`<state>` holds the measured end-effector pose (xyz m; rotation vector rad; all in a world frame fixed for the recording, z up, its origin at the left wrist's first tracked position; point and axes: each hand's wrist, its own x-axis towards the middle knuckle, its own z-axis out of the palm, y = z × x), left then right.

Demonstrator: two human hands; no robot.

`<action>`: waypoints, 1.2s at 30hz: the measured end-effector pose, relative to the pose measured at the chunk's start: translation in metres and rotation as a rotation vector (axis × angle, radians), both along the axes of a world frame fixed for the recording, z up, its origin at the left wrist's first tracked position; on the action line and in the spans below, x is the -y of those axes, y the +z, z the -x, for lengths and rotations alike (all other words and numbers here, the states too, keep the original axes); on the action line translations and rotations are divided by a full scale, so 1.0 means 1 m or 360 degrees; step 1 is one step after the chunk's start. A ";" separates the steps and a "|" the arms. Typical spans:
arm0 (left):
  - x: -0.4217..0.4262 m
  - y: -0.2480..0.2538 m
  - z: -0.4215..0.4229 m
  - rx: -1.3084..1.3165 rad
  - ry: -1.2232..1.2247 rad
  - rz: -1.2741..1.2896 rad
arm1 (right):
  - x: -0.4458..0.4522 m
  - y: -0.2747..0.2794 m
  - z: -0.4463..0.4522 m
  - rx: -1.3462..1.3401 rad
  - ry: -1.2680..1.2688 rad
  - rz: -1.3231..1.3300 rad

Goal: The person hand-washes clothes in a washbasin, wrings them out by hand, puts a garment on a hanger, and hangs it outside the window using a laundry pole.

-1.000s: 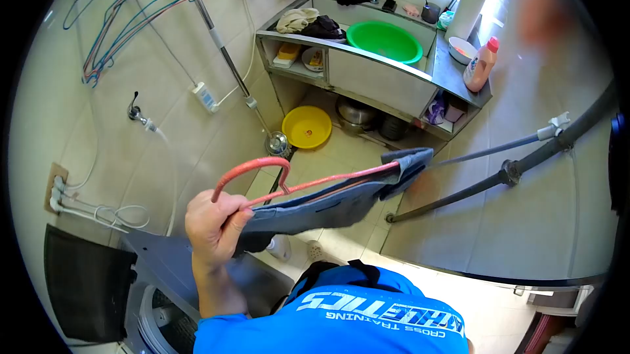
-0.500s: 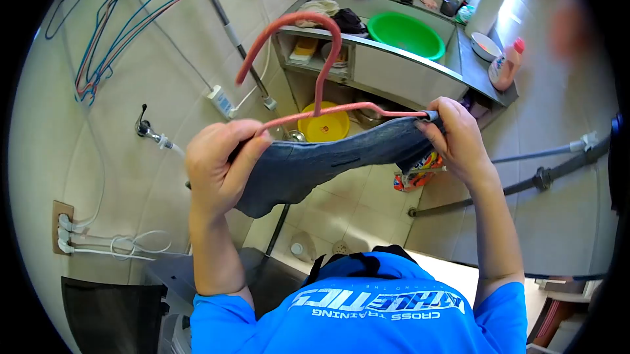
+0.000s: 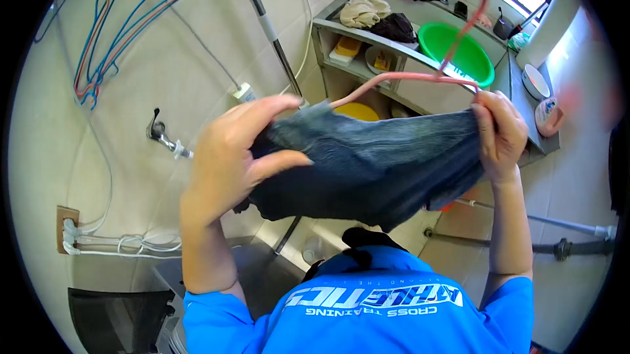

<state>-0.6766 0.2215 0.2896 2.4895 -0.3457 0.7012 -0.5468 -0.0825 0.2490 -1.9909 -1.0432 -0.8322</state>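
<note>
A dark blue-grey garment (image 3: 367, 164) hangs spread between my hands; its exact kind is unclear. A pink clothes hanger (image 3: 407, 77) runs along its upper edge, with the hook rising toward the sink. My right hand (image 3: 502, 134) pinches the garment's upper right corner together with the hanger's end. At the garment's left end, my left hand (image 3: 239, 150) is open, thumb and forefinger spread apart. Its thumb lies in front of the cloth, and the other fingers are partly hidden. The hanger's left end disappears behind the cloth.
Blue and red hangers (image 3: 105, 39) hang at upper left. Beyond the garment stands a sink counter (image 3: 420, 49) with a green basin (image 3: 453, 42), dark and pale cloths and a pink bottle (image 3: 548, 118). A wall tap (image 3: 164, 134) is on the left, and pipes (image 3: 525, 219) run at right.
My left hand has loosened from a pinch to spread fingers. The garment has swung up and shows more of its face. The hanger has shifted right and tilted, with my right hand still on it.
</note>
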 end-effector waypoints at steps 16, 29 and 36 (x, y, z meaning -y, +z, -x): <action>0.020 -0.023 -0.128 -0.0055 -0.0274 0.0207 | -0.008 0.008 -0.093 0.0044 -0.0079 0.0168; 0.013 -0.011 -0.239 -0.0374 -0.0524 0.0866 | 0.154 -0.142 0.025 -0.1589 -0.1497 -0.0331; 0.014 0.008 -0.264 -0.0137 -0.0622 0.0775 | 0.239 -0.221 0.061 -0.1537 -0.2808 -0.1051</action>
